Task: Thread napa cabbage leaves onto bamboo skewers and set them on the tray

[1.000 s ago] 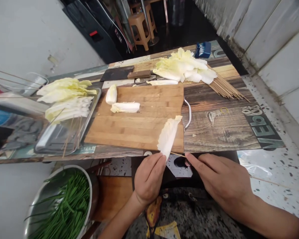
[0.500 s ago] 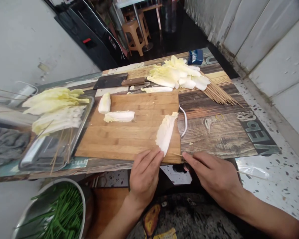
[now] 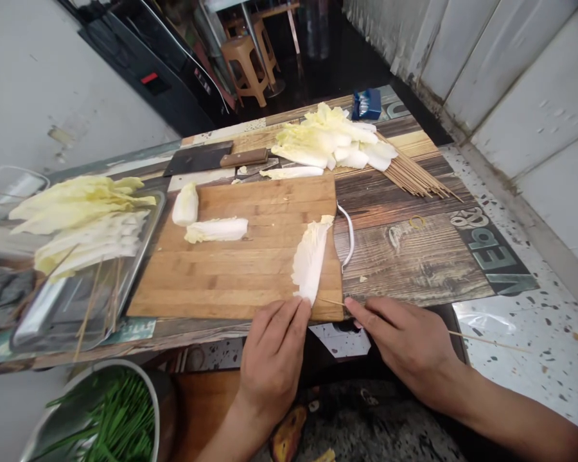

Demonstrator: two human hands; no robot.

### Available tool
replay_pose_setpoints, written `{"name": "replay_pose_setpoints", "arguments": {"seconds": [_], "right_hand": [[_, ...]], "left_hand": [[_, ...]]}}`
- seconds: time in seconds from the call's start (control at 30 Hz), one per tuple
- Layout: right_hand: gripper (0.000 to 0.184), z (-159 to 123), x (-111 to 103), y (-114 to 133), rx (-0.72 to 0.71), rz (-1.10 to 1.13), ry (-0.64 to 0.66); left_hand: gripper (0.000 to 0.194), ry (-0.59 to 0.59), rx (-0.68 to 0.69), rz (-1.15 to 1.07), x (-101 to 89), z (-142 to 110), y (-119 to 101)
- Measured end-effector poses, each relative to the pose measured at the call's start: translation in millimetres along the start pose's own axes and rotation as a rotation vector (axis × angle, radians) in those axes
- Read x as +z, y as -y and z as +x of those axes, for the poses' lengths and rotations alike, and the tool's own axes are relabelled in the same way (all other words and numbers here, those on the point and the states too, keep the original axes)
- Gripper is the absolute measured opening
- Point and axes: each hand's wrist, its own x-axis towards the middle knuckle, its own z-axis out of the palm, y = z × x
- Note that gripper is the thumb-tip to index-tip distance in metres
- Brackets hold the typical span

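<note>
My left hand point(image 3: 274, 353) pinches the lower end of a pale cabbage leaf point(image 3: 311, 260) that stands over the near right corner of the wooden cutting board point(image 3: 241, 263). My right hand point(image 3: 404, 343) grips a thin bamboo skewer point(image 3: 486, 341); its tip points at the base of the leaf beside my left fingertips, and its tail sticks out to the right past my wrist. Two more cabbage pieces point(image 3: 216, 229) lie on the board's far left.
A metal tray point(image 3: 77, 295) at the left holds skewered cabbage leaves point(image 3: 77, 212). A cleaver point(image 3: 214, 158) lies behind the board. Loose cabbage point(image 3: 330, 138) and a bundle of skewers point(image 3: 411, 173) sit at the far right, by a blue box point(image 3: 366, 104). A bowl of green chives point(image 3: 110, 417) stands below left.
The view has drifted, so everything sits a little lower and to the left. Both hands keep the same hold on leaf and skewer, close together at the board's near edge.
</note>
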Motion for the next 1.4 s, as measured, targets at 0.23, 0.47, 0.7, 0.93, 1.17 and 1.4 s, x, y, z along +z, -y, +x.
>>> {"name": "replay_pose_setpoints", "arguments": {"seconds": [0.23, 0.47, 0.7, 0.93, 1.17, 1.4], "right_hand": [[0.041, 0.5, 1.4, 2.0, 0.003, 0.045, -0.03], [0.041, -2.6, -0.2, 1.8, 0.005, 0.064, -0.023], [0.045, -2.6, 2.6, 3.0, 0.012, 0.066, 0.002], [0.044, -2.1, 5.7, 3.3, 0.006, 0.093, -0.036], [0.046, -4.8, 10.7, 7.0, 0.024, 0.116, -0.028], [0.046, -4.9, 12.1, 6.4, -0.002, 0.109, -0.022]], "left_hand": [[0.035, -0.024, 0.027, 0.015, -1.5, 4.7, -6.0], [0.032, -0.014, 0.035, 0.044, -1.3, 9.0, -7.1], [0.036, -0.076, -0.002, 0.022, 3.4, 6.6, -5.0], [0.034, -0.104, -0.01, 0.004, 5.5, 5.3, -6.0], [0.032, -0.11, -0.029, -0.032, 5.8, 6.2, -5.0], [0.039, -0.115, -0.061, -0.037, 8.0, 2.6, -5.8]]}}
